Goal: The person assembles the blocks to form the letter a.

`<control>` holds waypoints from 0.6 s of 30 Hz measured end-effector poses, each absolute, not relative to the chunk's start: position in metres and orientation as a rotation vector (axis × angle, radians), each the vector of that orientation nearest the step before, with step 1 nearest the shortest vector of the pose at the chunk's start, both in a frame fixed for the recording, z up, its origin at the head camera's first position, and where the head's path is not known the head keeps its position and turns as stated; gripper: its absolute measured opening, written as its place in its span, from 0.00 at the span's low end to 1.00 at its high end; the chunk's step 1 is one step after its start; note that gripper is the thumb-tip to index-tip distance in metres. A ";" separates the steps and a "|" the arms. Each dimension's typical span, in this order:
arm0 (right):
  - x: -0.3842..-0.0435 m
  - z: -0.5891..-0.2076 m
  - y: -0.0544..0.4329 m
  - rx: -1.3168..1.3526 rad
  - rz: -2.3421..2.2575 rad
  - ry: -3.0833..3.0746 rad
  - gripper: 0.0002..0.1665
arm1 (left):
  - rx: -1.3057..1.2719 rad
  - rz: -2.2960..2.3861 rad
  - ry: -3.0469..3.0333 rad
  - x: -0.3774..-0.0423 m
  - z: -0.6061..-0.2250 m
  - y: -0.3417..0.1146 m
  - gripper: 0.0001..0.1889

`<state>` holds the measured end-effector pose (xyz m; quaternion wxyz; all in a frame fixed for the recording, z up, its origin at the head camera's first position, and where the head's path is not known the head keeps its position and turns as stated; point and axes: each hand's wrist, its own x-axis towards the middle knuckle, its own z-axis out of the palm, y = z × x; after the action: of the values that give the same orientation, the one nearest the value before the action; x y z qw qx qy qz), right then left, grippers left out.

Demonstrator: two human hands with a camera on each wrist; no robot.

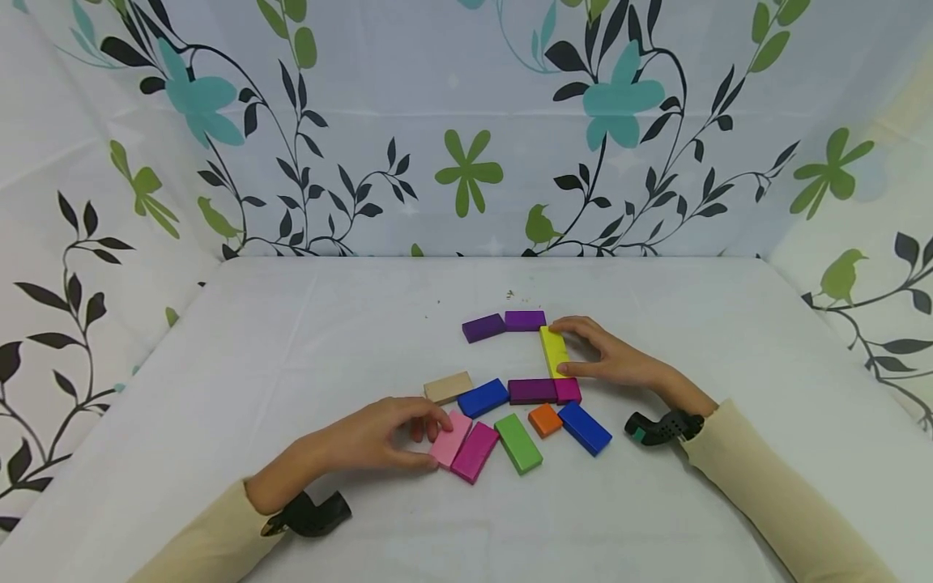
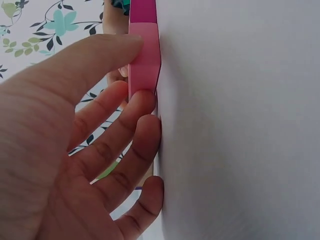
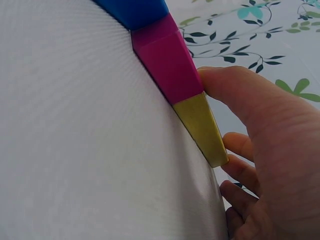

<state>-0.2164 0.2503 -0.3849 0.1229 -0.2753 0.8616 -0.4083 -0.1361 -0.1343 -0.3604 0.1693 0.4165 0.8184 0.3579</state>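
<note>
My left hand [image 1: 375, 437] holds a light pink block [image 1: 451, 440] by its ends, thumb at the near end and fingertips at the far one. A magenta block [image 1: 475, 453] lies alongside it. In the left wrist view, the thumb lies on the pink block [image 2: 145, 60]. Farther right, my right hand [image 1: 619, 356] has its index finger at the far end of a yellow block [image 1: 554, 351] and its thumb at the near end. Against that near end sits a small magenta block [image 1: 568, 391], also seen beside the yellow block [image 3: 202, 127] in the right wrist view.
Purple blocks [image 1: 525, 321] lie behind the yellow one. A dark purple block [image 1: 531, 392], blue block [image 1: 484, 398] and tan block [image 1: 448, 388] extend leftward. Nearer are a green block [image 1: 518, 444], an orange block [image 1: 545, 421] and another blue block [image 1: 585, 429]. White cloth [image 1: 350, 324] covers the table.
</note>
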 end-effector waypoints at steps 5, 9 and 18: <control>-0.217 -0.385 0.250 -0.813 -1.198 2.509 0.39 | 1.143 0.973 2.363 -0.134 -0.360 -0.130 0.19; -0.217 -0.385 0.250 -0.818 -1.208 2.501 0.39 | 1.119 0.941 2.394 -0.131 -0.360 -0.127 0.19; -0.215 -0.384 0.250 -0.811 -1.209 2.499 0.38 | 1.099 0.840 2.514 -0.123 -0.358 -0.121 0.19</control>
<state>-0.2155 0.2505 -0.3839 0.1244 -0.2781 0.8575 -0.4146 -0.1234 -0.1209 -0.3583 0.1354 0.3794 0.8680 0.2901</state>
